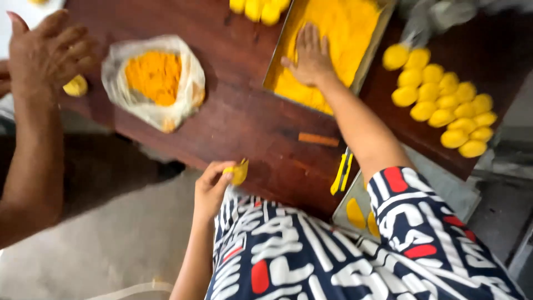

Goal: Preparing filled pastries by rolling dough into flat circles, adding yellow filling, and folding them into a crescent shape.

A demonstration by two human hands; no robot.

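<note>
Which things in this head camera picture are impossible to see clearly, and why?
- Head view: the right hand lies flat on the yellow powder in the metal tray; the top edge cuts off the tray's far end.
- The small yellow piece in the left hand is blurred.
- Another person's hand partly hides a yellow lump.

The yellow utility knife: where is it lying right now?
In the head view, the yellow utility knife lies at the wooden table's near edge, right of centre, just below the small brown stick.

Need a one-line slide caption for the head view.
Right hand presses yellow powder in a metal tray; left hand holds a yellow piece.
</note>
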